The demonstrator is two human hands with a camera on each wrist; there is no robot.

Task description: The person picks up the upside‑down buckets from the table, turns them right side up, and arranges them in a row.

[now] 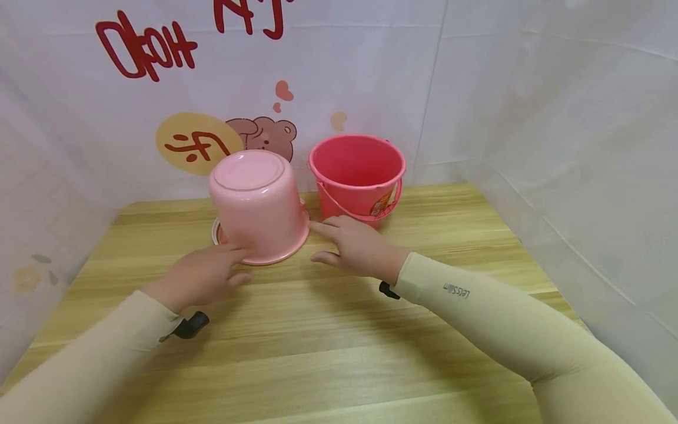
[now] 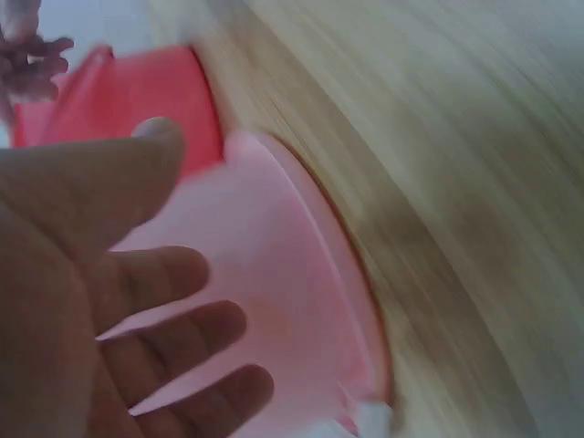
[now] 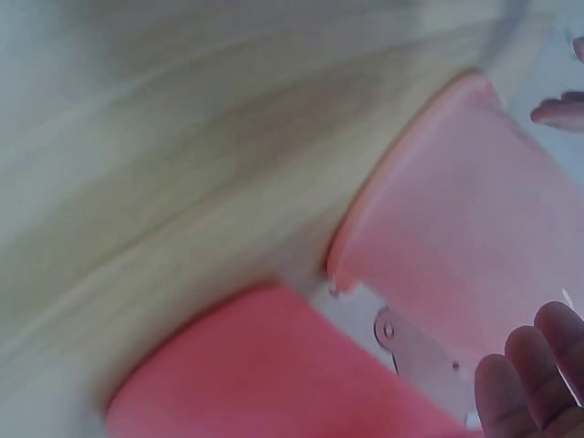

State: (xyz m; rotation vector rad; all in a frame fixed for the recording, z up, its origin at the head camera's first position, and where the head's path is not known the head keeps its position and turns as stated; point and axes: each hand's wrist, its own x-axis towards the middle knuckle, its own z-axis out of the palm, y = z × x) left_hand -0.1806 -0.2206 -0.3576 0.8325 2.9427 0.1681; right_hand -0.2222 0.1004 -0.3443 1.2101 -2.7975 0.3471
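A light pink bucket [image 1: 259, 206] stands upside down on the wooden table, its base facing up. Part of its white handle [image 1: 214, 231] shows at the left of the rim. My left hand [image 1: 203, 275] is at the front left of that rim, fingers loosely extended; in the left wrist view the fingers [image 2: 196, 338] look spread and grip nothing. To the right, a deeper pink bucket [image 1: 341, 203] stands upright with its handle hanging in front. My right hand [image 1: 362, 247] is in front of it, fingertips close to the light bucket's right rim. Whether either hand touches is unclear.
A white cloth backdrop [image 1: 360, 70] with red lettering and a cartoon bear rises behind the buckets. Similar cloth sides [image 1: 582, 147] flank the table [image 1: 339, 365]. Bare wood lies in front of the buckets.
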